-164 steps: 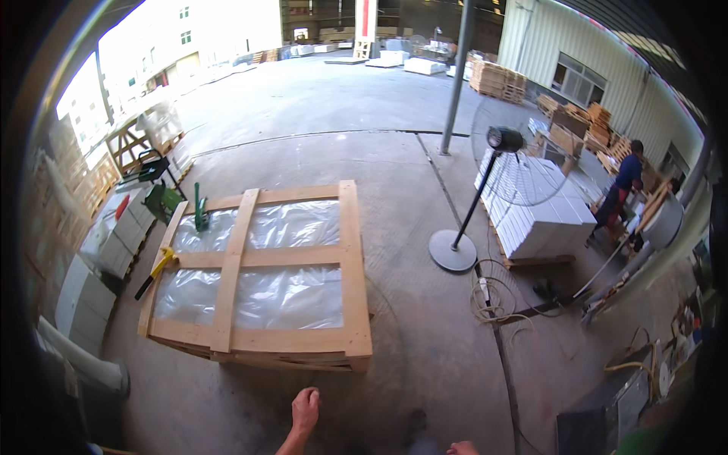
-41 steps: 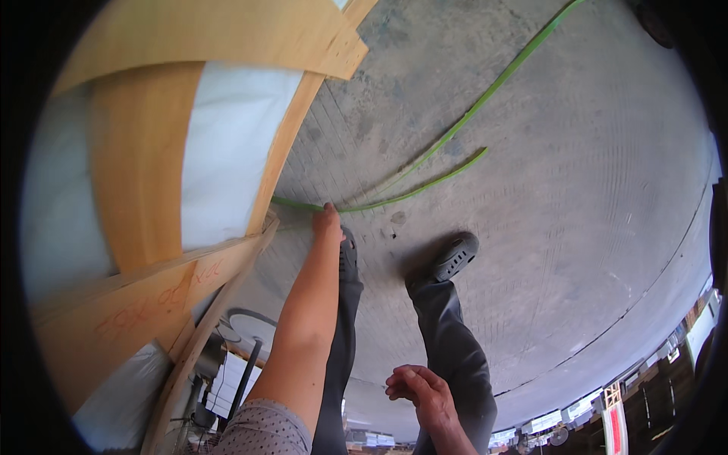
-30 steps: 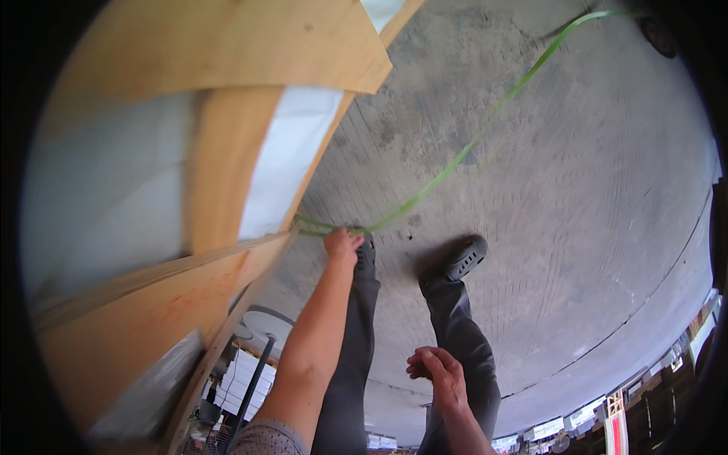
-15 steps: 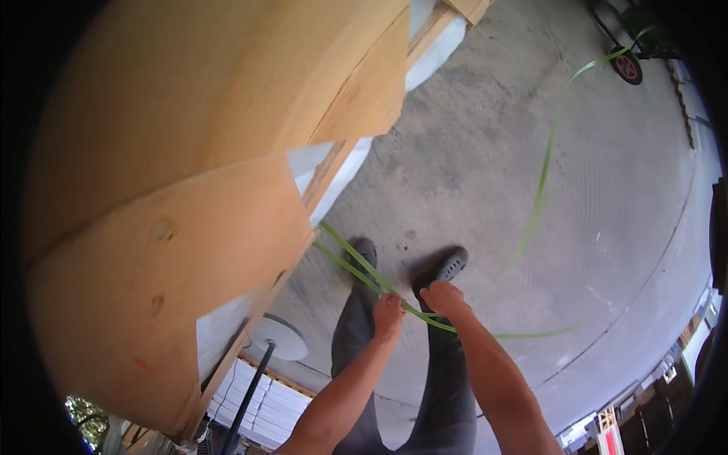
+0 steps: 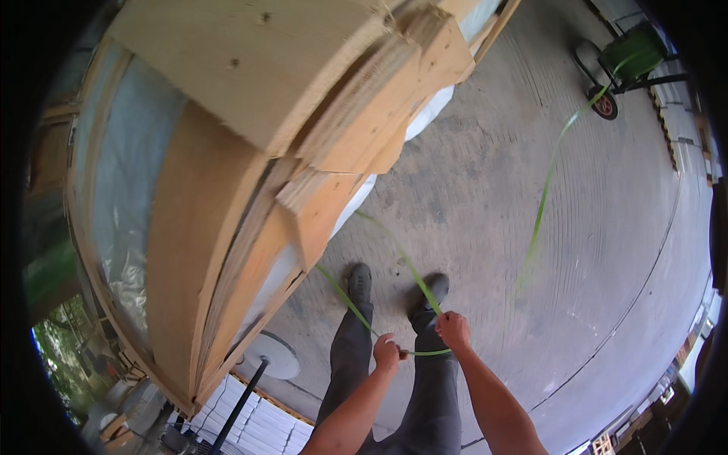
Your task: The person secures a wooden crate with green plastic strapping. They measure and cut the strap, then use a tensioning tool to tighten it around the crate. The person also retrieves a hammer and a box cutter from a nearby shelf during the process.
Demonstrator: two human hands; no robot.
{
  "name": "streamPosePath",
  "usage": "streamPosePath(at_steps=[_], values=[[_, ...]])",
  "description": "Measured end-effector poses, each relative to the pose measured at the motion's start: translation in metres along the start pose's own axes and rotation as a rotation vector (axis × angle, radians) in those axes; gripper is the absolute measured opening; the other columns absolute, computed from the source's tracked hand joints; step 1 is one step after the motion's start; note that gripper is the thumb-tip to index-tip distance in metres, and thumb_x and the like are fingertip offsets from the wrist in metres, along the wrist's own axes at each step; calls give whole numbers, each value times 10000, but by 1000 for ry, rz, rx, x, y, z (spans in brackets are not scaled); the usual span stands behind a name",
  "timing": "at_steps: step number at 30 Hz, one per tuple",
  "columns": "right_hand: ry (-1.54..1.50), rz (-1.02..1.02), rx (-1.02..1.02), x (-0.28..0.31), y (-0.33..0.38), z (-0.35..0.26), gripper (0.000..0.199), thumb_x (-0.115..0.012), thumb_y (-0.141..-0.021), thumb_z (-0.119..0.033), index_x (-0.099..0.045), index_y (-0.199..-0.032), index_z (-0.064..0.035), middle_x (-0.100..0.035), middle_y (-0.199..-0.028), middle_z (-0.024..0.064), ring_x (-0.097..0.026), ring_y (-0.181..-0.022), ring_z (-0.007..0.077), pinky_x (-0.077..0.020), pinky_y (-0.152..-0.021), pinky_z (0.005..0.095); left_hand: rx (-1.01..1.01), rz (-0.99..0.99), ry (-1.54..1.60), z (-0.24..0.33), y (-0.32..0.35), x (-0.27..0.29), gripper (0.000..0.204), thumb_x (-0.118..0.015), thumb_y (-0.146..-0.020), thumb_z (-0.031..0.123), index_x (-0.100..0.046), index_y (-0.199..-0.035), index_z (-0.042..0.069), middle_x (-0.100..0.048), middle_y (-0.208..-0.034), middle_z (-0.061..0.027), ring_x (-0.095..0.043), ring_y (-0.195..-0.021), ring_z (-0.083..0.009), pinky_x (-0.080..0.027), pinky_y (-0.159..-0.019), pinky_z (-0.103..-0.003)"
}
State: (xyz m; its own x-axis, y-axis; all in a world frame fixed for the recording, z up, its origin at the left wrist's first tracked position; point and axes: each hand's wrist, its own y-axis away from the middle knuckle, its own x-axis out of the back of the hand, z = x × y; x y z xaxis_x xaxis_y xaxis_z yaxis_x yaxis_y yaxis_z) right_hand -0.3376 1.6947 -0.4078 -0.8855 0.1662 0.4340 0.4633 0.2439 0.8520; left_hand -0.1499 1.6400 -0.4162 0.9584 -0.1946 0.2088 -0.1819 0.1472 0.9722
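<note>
Viewed on my feed: left hand (image 5: 387, 351) clenched around the green strap (image 5: 431, 353); right hand (image 5: 453, 329) also gripping it, a short span linking the two. I trace two lengths from the hands toward the side of the wooden crate (image 5: 199, 243). A further green length, blurred at its near end, hangs over the concrete floor (image 5: 485, 197) and reaches the wheeled cart (image 5: 637, 53).

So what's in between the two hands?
The head view shows a bit of green strap between the left hand and right hand, over a grey trouser leg.
</note>
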Motion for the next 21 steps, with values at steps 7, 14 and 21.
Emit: streamPosePath(at_steps=[7,14,21], values=[[-861,-619,-66,36,6,-130,203,-500,-875,-119,-558,-975,48,-649,-776,118,-638,-582,202,-519,-517,332,-92,335,85,-15,34,60,288,-403,-799,-32,-508,-1033,97,-515,-772,-120,-468,-442,-226,-421,-344,-350],[-54,-170,356,42,19,-115,364,-445,-853,-43,-463,-1216,-30,-652,-711,136,-606,-488,192,-485,-414,332,-285,564,-59,-9,95,110,150,-425,-769,-2,-541,-808,85,-534,-698,-133,-527,-446,-299,-426,-351,-397],[-945,96,107,118,16,-193,559,-419,-832,14,-327,-1370,-104,-635,-801,187,-508,-483,175,-439,-412,327,-332,552,-331,-55,140,163,158,-405,-793,-37,-532,-845,41,-510,-852,-175,-575,-503,-310,-483,-391,-406]])
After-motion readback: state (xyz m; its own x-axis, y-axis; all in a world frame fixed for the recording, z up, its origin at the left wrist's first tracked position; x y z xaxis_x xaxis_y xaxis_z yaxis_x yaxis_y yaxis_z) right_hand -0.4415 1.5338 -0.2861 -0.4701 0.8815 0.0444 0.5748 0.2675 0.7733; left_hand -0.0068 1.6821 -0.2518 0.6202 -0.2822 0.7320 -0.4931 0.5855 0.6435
